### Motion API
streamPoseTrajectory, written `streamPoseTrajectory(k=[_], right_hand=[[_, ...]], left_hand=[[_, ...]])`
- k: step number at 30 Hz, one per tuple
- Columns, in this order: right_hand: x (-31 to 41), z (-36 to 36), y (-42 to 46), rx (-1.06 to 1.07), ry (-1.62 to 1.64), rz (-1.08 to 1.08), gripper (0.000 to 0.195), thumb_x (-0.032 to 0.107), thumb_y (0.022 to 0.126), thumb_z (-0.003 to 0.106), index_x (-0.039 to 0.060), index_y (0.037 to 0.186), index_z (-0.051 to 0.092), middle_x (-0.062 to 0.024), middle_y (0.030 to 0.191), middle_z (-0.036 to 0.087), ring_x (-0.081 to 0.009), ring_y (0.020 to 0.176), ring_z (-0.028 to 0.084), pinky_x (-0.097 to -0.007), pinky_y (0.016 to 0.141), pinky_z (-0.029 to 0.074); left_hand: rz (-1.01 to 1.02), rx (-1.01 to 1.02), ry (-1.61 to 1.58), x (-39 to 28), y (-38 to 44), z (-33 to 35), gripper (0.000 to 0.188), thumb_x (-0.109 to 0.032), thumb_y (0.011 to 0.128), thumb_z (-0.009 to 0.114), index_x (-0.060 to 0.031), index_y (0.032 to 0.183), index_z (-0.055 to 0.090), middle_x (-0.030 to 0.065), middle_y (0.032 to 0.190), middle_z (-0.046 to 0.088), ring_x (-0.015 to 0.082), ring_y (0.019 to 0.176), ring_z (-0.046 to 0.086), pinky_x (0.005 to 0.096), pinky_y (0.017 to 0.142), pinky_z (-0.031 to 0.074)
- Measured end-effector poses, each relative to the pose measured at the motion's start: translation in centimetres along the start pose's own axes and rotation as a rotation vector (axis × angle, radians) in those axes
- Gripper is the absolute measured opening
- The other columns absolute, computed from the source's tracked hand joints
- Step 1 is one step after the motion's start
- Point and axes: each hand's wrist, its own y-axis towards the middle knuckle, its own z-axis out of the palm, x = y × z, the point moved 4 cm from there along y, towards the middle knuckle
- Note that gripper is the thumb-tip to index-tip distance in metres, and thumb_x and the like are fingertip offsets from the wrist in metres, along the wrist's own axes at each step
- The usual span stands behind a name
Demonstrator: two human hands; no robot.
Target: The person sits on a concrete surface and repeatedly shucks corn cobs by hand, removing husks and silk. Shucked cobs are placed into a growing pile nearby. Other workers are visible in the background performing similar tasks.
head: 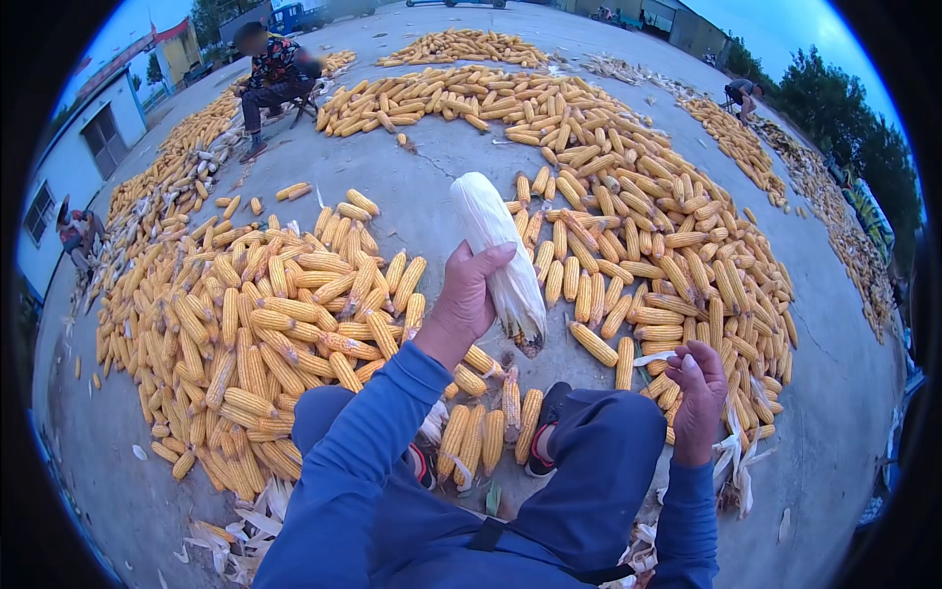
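An ear of corn in its pale husk (500, 254) is gripped in my left hand (471, 294), in front of me at the middle of the view. Its darker, ragged end points down towards my knees. My right hand (698, 397) is raised beside my right knee, fingers bent, with a thin pale strip of husk (654, 358) at its fingertips; whether the fingers pinch it I cannot tell. Husked yellow corn cobs (471, 442) lie between my shoes. A large heap of husked cobs (243, 353) lies to my left and another (662, 258) to my right.
Torn husks (257, 526) lie beside me on the concrete ground (412, 184). A person on a folding stool (276, 81) sits beyond the left heap. Another person (76, 228) is at the far left, and one (743, 96) bends over corn at the far right.
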Motion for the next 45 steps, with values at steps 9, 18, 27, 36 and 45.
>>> streamPoseTrajectory(k=[9,18,27,36,45], right_hand=[[0.2,16.7,-1.8,0.671,-0.407,-0.031,0.072,0.015,0.083,0.08,0.0013,0.145,0.045,-0.0158,0.128,0.058,-0.0213,0.108,0.062,-0.0331,0.091,0.053],[-5.4,21.4,-1.5,0.749,-0.726,-0.348,0.055,0.021,0.083,0.072,0.0044,0.131,0.052,-0.0273,0.103,0.067,-0.0456,0.094,0.066,-0.0504,0.081,0.052],[-6.4,23.9,-0.6,0.723,-0.633,-0.332,0.03,0.026,0.096,0.064,0.0067,0.119,0.058,-0.0227,0.085,0.068,-0.0442,0.079,0.067,-0.0487,0.07,0.052],[-6.3,23.5,-0.5,0.675,-0.625,-0.328,0.018,0.025,0.101,0.06,0.0075,0.105,0.063,-0.0215,0.074,0.064,-0.0416,0.071,0.067,-0.0465,0.062,0.051],[-6.2,22.8,-1.1,0.583,-0.664,-0.432,0.021,0.02,0.1,0.061,0.0055,0.086,0.058,-0.0237,0.069,0.058,-0.0456,0.065,0.059,-0.0498,0.057,0.045]], left_hand=[[0.095,-0.203,0.004,-0.5,-0.6,-3.5,0.041,-0.014,0.091,0.071,-0.0016,0.123,0.048,0.0133,0.105,0.062,0.0295,0.096,0.068,0.0484,0.085,0.059],[0.042,-0.361,0.01,3.5,-2.6,-6.6,0.044,-0.015,0.088,0.078,-0.0012,0.121,0.053,0.0109,0.109,0.065,0.0205,0.096,0.066,0.0366,0.085,0.055],[0.02,-0.431,-0.029,3.5,-2.5,-8.8,0.041,-0.014,0.088,0.078,-0.0004,0.119,0.053,0.0101,0.107,0.065,0.0199,0.094,0.066,0.0357,0.081,0.056],[0.071,-0.435,0.004,2.9,-3.6,-7.6,0.038,-0.013,0.089,0.076,-0.0005,0.118,0.054,0.0092,0.105,0.065,0.017,0.09,0.066,0.0332,0.078,0.055],[0.0,-0.422,0.024,4.3,-4.2,-8.0,0.033,-0.013,0.092,0.074,-0.0012,0.117,0.056,0.0074,0.103,0.065,0.0166,0.09,0.066,0.0333,0.078,0.056]])
